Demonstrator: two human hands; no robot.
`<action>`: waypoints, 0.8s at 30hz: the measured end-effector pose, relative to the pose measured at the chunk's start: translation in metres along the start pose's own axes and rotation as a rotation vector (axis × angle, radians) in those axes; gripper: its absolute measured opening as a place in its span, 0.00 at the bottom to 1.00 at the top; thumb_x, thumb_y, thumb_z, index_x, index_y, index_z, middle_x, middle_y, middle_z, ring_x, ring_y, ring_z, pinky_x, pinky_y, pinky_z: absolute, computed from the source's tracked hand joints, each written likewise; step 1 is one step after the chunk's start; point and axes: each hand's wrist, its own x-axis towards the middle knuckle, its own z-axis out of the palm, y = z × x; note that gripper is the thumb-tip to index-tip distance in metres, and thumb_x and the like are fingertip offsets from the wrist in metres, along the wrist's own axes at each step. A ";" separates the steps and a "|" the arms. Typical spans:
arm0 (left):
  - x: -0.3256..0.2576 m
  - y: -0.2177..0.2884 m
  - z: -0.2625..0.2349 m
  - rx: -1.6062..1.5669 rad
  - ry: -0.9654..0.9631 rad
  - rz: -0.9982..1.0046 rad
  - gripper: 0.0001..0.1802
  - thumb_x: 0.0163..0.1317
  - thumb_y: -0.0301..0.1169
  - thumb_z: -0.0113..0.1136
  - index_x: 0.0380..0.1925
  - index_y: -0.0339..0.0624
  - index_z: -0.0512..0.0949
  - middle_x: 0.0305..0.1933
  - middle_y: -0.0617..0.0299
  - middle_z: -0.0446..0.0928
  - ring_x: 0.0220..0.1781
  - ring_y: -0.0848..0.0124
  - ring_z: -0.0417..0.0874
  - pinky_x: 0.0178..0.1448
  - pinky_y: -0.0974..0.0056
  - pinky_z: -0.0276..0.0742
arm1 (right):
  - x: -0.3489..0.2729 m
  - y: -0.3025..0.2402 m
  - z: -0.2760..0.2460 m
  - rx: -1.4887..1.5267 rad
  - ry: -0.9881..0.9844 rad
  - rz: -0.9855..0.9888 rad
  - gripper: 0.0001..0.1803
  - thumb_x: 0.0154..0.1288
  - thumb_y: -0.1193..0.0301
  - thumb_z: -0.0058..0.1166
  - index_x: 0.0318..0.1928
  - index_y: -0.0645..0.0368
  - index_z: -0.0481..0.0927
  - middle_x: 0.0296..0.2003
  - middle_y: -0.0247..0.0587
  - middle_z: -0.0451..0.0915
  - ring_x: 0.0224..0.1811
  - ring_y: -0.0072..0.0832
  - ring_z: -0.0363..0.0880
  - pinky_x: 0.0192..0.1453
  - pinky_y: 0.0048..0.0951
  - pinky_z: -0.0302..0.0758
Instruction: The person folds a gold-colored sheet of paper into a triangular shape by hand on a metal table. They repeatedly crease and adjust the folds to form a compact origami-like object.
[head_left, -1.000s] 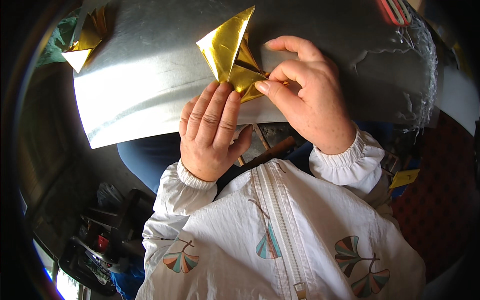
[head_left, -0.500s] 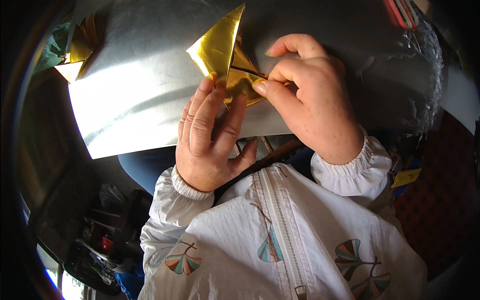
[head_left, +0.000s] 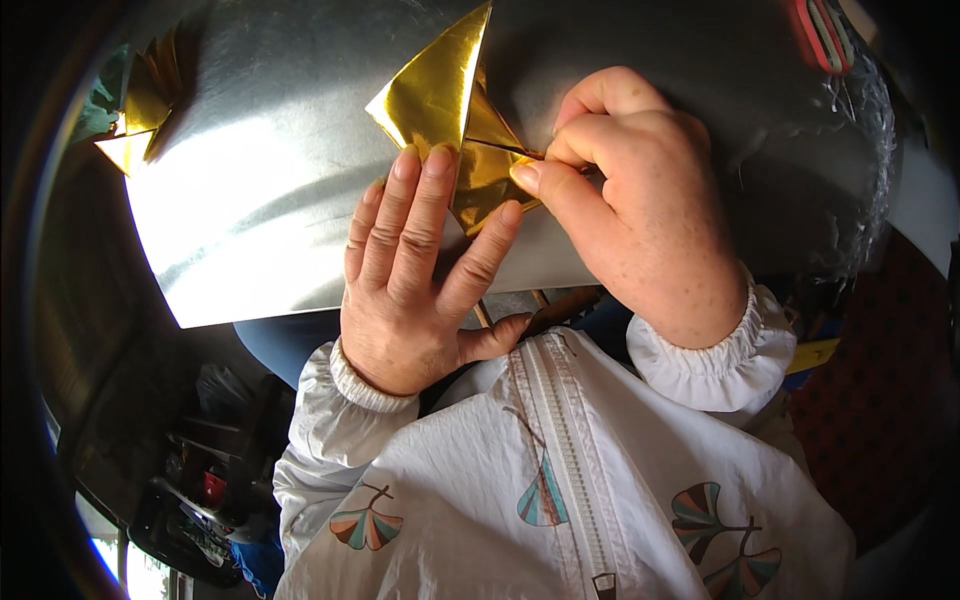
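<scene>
A sheet of shiny gold foil paper [head_left: 428, 92], folded into pointed flaps, lies on the grey metal-looking tabletop. One large triangular flap points away from me, and a lower fold lies between my hands. With thumb and bent fingers, my right hand [head_left: 640, 190] pinches the paper's right corner. My left hand [head_left: 410, 270] rests flat, its fingers stretched out and slightly spread. Its middle fingertips touch the near left edge of the foil, and its index finger lies by the lower fold. The corner inside the right-hand pinch is partly hidden.
More folded gold paper pieces [head_left: 148, 115] stand at the table's far left, beside green material [head_left: 103, 100]. A red-edged phone-like object [head_left: 825, 35] lies at the far right. Crumpled clear plastic [head_left: 872, 150] runs along the right table edge.
My left hand has opened out flatter, its fingers spreading and shifting slightly left. My right hand has moved a little right, still pinching the corner, its index finger now curled in.
</scene>
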 end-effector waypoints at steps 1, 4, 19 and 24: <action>0.000 0.000 0.001 0.012 0.007 0.001 0.40 0.55 0.62 0.60 0.62 0.50 0.75 0.71 0.38 0.61 0.75 0.45 0.60 0.74 0.47 0.56 | 0.000 0.001 0.000 0.033 -0.023 0.032 0.09 0.53 0.77 0.65 0.23 0.66 0.77 0.33 0.44 0.76 0.25 0.30 0.76 0.29 0.28 0.72; 0.000 0.000 0.003 0.023 0.017 0.009 0.39 0.55 0.62 0.60 0.62 0.51 0.75 0.72 0.38 0.61 0.75 0.44 0.60 0.74 0.47 0.56 | -0.001 0.007 -0.006 0.131 -0.051 0.019 0.07 0.51 0.78 0.66 0.27 0.65 0.78 0.36 0.43 0.77 0.33 0.31 0.79 0.37 0.29 0.75; -0.001 0.000 0.006 0.063 0.037 0.006 0.38 0.53 0.57 0.64 0.62 0.51 0.75 0.71 0.39 0.61 0.74 0.44 0.62 0.74 0.46 0.57 | -0.003 0.011 -0.014 0.212 -0.101 0.051 0.07 0.51 0.81 0.64 0.31 0.64 0.78 0.41 0.43 0.77 0.40 0.31 0.78 0.45 0.27 0.76; -0.002 -0.001 0.006 0.065 0.030 0.003 0.38 0.52 0.55 0.64 0.63 0.54 0.74 0.72 0.40 0.61 0.74 0.45 0.62 0.74 0.47 0.56 | 0.000 0.013 -0.016 0.183 -0.114 0.016 0.06 0.53 0.81 0.63 0.29 0.65 0.77 0.39 0.43 0.77 0.38 0.30 0.78 0.41 0.26 0.75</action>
